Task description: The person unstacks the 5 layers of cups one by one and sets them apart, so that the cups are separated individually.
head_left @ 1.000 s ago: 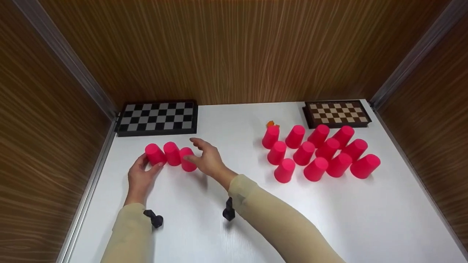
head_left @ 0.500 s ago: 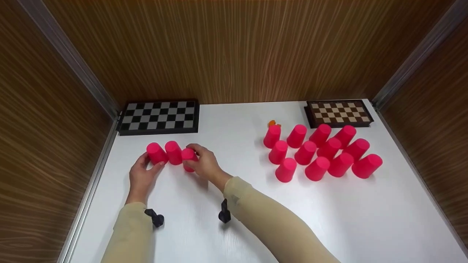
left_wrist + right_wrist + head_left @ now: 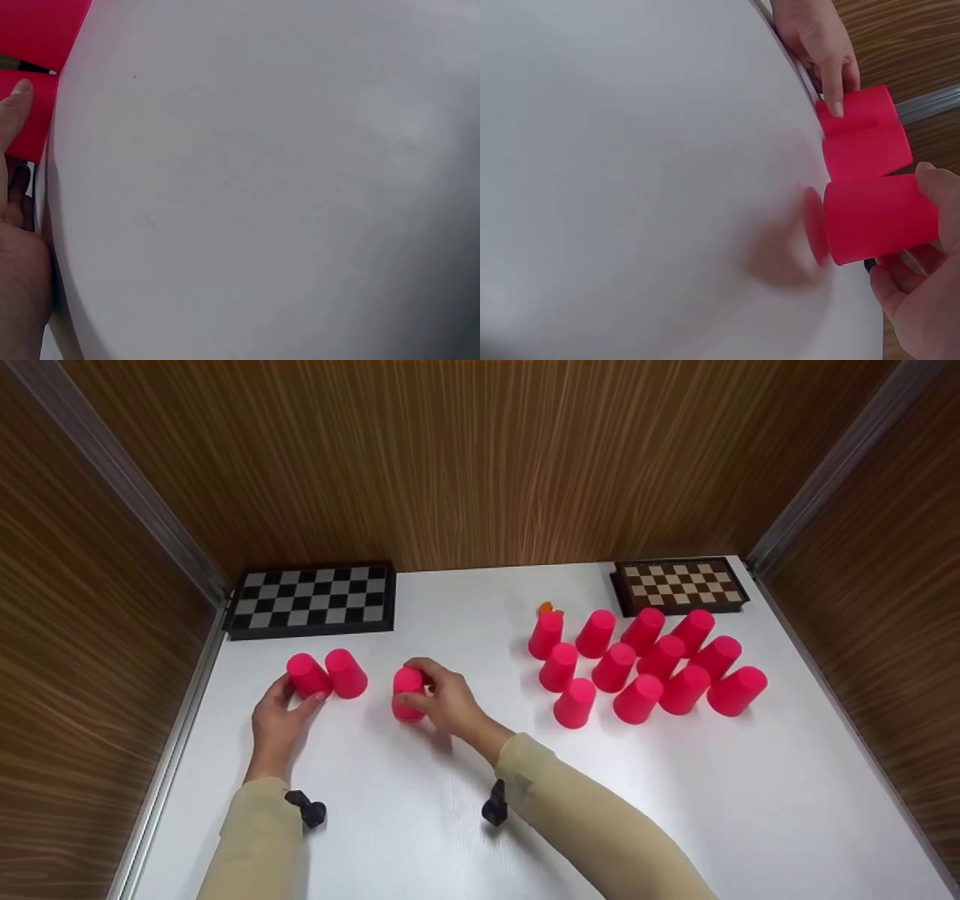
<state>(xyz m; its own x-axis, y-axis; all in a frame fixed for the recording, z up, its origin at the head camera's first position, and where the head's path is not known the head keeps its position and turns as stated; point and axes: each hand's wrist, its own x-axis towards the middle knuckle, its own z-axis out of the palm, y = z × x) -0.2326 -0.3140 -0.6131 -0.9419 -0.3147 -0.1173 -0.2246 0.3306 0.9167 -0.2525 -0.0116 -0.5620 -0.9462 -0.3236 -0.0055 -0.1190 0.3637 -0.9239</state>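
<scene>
Upside-down pink cups stand on the white table. In the head view my left hand (image 3: pixel 277 731) holds the leftmost cup (image 3: pixel 306 673) low down, thumb on its near side. A second cup (image 3: pixel 347 673) stands close against that one. My right hand (image 3: pixel 456 706) grips a third cup (image 3: pixel 406 681) between thumb and fingers, apart from the pair. The right wrist view has this gripped cup (image 3: pixel 874 219) slightly off the table, its reflection separate from the rim. At the left wrist view's edge, my left thumb lies on its cup (image 3: pixel 37 124).
Several more upside-down pink cups (image 3: pixel 615 667) stand in rows on the right, with a small orange object (image 3: pixel 546 607) behind them. A black-and-grey chessboard (image 3: pixel 311 600) lies back left, a brown chessboard (image 3: pixel 682 585) back right. Wood-grain walls (image 3: pixel 450 465) enclose the table.
My right hand has closed round the third cup and shifted it to the right, opening a gap from the other two. The left hand has stayed at the leftmost cup.
</scene>
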